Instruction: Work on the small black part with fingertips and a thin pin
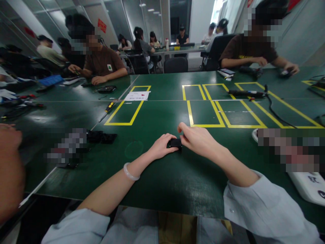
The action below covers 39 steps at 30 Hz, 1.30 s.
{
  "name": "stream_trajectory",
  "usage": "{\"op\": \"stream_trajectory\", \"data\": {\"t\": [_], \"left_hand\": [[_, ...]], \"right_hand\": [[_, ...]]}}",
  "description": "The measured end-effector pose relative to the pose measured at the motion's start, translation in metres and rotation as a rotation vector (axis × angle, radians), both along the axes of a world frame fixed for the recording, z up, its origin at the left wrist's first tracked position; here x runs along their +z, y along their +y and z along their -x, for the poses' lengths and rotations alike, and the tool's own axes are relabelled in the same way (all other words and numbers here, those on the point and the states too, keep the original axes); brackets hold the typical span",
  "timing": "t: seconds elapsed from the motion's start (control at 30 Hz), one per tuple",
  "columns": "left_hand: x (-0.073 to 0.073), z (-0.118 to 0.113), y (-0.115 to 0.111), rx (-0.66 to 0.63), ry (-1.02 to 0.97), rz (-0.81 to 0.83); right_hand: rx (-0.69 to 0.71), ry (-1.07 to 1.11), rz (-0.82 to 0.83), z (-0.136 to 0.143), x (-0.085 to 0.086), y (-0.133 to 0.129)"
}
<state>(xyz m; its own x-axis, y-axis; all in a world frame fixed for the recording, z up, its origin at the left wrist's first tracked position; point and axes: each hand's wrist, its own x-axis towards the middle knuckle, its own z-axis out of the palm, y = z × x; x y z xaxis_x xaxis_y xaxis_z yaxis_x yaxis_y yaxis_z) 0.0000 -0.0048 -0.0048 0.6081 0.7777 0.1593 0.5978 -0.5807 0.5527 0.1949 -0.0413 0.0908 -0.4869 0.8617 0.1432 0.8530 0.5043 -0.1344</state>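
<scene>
A small black box-shaped object (175, 144) sits at the middle of the green table, and its exact kind does not show. My left hand (164, 145) is closed around its left side, thumb along the near edge and fingers over the far side. Just to the right, my right hand (196, 137) is held with bent fingers, thumb and index close together by the object's upper right corner. Whether those fingertips pinch anything small is hidden.
Yellow tape rectangles (206, 126) mark the green table (157, 183). A yellow-black screwdriver (109, 107) and a white paper (137, 96) lie beyond. At far right rests a corded black tool (246, 93). Another person's arm (10, 169) is at left; people sit opposite.
</scene>
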Motion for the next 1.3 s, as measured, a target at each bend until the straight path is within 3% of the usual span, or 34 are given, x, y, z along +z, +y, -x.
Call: {"op": "stream_trajectory", "data": {"t": [1.3], "left_hand": [[-0.0016,-0.0007,0.0005,0.008,0.009,0.01]], "right_hand": [[0.009,-0.071,-0.034,0.0001,0.0017,0.0002]]}}
